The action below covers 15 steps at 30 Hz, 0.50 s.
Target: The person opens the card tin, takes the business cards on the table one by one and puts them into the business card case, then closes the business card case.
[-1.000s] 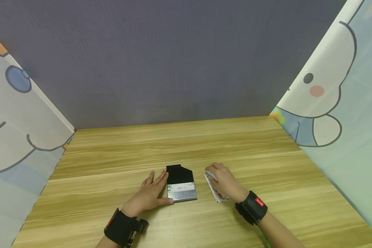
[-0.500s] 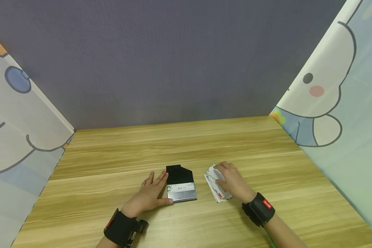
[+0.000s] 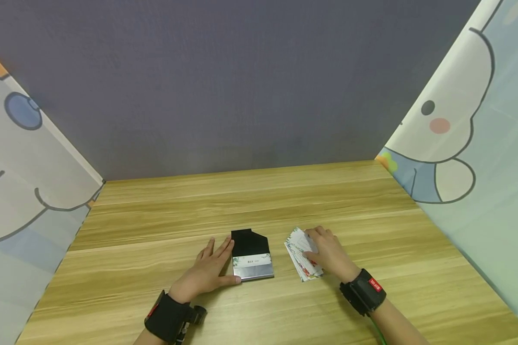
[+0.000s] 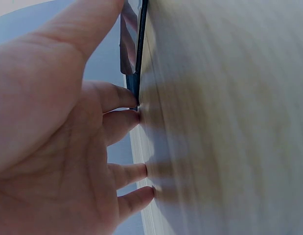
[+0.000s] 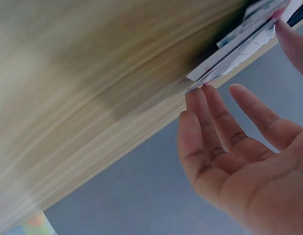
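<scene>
A card case [image 3: 249, 243] lies open on the table, with a black flap, a white printed card strip [image 3: 252, 260] and a shiny metal front. My left hand [image 3: 207, 272] rests flat along its left side, thumb at the lower corner and fingers spread; in the left wrist view the fingertips meet the tabletop beside the case [image 4: 130, 44]. Right of the case lies a slightly fanned stack of white cards [image 3: 297, 245] with leafy and red prints. At the stack's right side is my right hand [image 3: 328, 253], its loosely bent fingertips [image 5: 194, 98] at the card edges and its thumb over the cards.
The wood-grain table [image 3: 190, 206] ends at a dark grey panel [image 3: 241, 96] behind. Cartoon-printed sheets [image 3: 449, 96] flank it on both sides. Black bands [image 3: 362, 291] are strapped to both wrists, and a green cord trails from the right one.
My right hand has slid to the right over the cards, uncovering more of the stack, which stays in place. My left hand and the card case have not moved.
</scene>
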Each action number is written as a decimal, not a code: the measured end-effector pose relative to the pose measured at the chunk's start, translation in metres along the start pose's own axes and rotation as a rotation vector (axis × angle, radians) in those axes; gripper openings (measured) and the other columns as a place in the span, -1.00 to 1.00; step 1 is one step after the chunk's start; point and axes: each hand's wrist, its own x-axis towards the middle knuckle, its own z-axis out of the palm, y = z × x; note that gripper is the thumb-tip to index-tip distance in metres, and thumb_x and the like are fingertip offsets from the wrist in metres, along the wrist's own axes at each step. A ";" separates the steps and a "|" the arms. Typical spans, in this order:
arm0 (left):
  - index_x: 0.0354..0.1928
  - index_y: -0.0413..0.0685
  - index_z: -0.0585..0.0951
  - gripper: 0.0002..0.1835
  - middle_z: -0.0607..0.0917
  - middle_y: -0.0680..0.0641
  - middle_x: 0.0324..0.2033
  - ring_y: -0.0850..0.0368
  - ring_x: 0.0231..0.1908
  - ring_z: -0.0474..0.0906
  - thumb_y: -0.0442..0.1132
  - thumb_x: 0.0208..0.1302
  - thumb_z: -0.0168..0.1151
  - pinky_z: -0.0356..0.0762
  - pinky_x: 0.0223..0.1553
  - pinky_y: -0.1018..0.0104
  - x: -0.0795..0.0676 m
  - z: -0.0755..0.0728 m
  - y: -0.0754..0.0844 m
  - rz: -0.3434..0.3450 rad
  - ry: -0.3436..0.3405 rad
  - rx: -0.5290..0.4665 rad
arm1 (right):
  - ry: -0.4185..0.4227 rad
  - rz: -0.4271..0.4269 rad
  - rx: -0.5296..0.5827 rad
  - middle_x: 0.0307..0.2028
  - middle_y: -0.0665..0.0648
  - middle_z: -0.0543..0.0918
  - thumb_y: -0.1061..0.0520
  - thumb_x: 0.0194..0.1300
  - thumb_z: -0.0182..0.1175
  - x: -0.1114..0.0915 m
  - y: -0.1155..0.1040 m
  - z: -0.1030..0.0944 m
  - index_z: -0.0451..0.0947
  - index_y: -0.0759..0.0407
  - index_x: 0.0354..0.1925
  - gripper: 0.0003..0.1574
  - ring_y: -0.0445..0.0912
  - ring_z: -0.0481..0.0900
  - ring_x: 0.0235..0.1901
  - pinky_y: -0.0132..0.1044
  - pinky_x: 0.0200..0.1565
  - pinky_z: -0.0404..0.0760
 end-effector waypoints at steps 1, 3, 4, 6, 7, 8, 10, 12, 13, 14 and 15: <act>0.37 -0.21 0.07 -0.02 0.07 -0.24 0.39 -0.43 0.30 -0.29 0.21 0.05 0.19 -0.06 0.19 -0.43 0.000 0.000 0.000 0.000 -0.001 0.000 | -0.003 0.006 0.001 -0.12 0.33 0.53 0.17 -0.09 0.39 0.000 0.000 0.000 0.45 0.39 0.00 -0.34 0.18 0.44 -0.19 0.09 -0.20 0.50; 0.37 -0.22 0.07 -0.02 0.06 -0.24 0.39 -0.43 0.30 -0.29 0.21 0.05 0.19 -0.06 0.18 -0.43 0.000 0.000 0.000 0.000 -0.001 -0.001 | -0.006 0.009 0.001 -0.12 0.33 0.53 0.17 -0.08 0.39 0.000 0.000 0.001 0.45 0.39 0.01 -0.34 0.17 0.44 -0.20 0.09 -0.21 0.50; 0.37 -0.22 0.07 -0.02 0.06 -0.24 0.39 -0.43 0.30 -0.29 0.21 0.05 0.19 -0.06 0.18 -0.43 0.000 0.000 0.000 0.000 -0.001 -0.002 | -0.006 0.011 0.000 -0.13 0.33 0.53 0.17 -0.08 0.39 0.000 0.001 0.001 0.45 0.38 0.01 -0.34 0.17 0.44 -0.20 0.08 -0.21 0.50; 0.37 -0.22 0.07 -0.02 0.06 -0.24 0.39 -0.43 0.30 -0.30 0.21 0.05 0.19 -0.06 0.18 -0.43 0.000 0.000 0.000 0.001 -0.001 -0.003 | -0.006 0.014 0.001 -0.13 0.33 0.53 0.17 -0.08 0.39 0.000 0.001 0.002 0.45 0.38 0.01 -0.34 0.16 0.44 -0.20 0.08 -0.21 0.50; 0.37 -0.21 0.07 -0.02 0.06 -0.24 0.39 -0.43 0.30 -0.30 0.21 0.05 0.19 -0.06 0.18 -0.43 0.000 0.000 0.000 0.001 -0.002 -0.003 | -0.006 0.015 0.001 -0.13 0.33 0.53 0.17 -0.09 0.39 0.000 0.001 0.002 0.45 0.38 0.01 -0.34 0.16 0.44 -0.20 0.07 -0.21 0.50; 0.37 -0.21 0.07 -0.02 0.06 -0.24 0.39 -0.43 0.30 -0.30 0.21 0.05 0.19 -0.06 0.18 -0.43 0.000 0.000 0.000 0.001 -0.002 -0.005 | -0.004 0.015 0.001 -0.13 0.33 0.53 0.18 -0.09 0.39 0.000 0.001 0.002 0.45 0.38 0.01 -0.34 0.16 0.44 -0.21 0.07 -0.22 0.50; 0.37 -0.21 0.07 -0.02 0.06 -0.24 0.39 -0.43 0.30 -0.30 0.21 0.05 0.19 -0.07 0.18 -0.43 0.000 0.000 0.000 0.000 -0.003 -0.007 | -0.001 0.020 0.004 -0.12 0.33 0.52 0.18 -0.10 0.39 0.000 0.001 0.002 0.45 0.37 0.00 -0.34 0.15 0.43 -0.21 0.06 -0.21 0.49; 0.37 -0.21 0.06 -0.02 0.06 -0.24 0.39 -0.43 0.30 -0.30 0.22 0.05 0.19 -0.07 0.18 -0.43 0.000 0.000 0.000 0.001 -0.004 -0.007 | 0.005 0.020 0.006 -0.12 0.33 0.52 0.19 -0.11 0.40 0.001 0.000 0.002 0.45 0.37 0.00 -0.34 0.15 0.42 -0.21 0.05 -0.22 0.48; 0.37 -0.21 0.06 -0.02 0.06 -0.24 0.39 -0.43 0.30 -0.30 0.22 0.05 0.19 -0.07 0.18 -0.43 0.000 0.000 -0.001 0.001 -0.004 -0.007 | 0.007 0.024 0.010 -0.12 0.33 0.52 0.19 -0.11 0.40 0.001 0.000 0.002 0.45 0.37 0.00 -0.33 0.15 0.41 -0.21 0.05 -0.22 0.48; 0.37 -0.21 0.06 -0.02 0.06 -0.24 0.39 -0.43 0.30 -0.30 0.22 0.05 0.19 -0.07 0.18 -0.43 0.000 0.000 -0.001 0.002 -0.003 -0.005 | 0.010 0.027 0.013 -0.12 0.33 0.52 0.19 -0.12 0.40 0.001 0.000 0.002 0.45 0.37 0.01 -0.33 0.15 0.40 -0.21 0.04 -0.22 0.47; 0.37 -0.21 0.06 -0.02 0.06 -0.24 0.39 -0.43 0.30 -0.30 0.22 0.05 0.18 -0.07 0.18 -0.43 0.000 0.000 -0.001 0.003 -0.002 -0.002 | 0.011 0.030 0.015 -0.12 0.33 0.52 0.19 -0.12 0.40 0.001 0.000 0.002 0.44 0.37 0.01 -0.32 0.15 0.39 -0.21 0.04 -0.21 0.46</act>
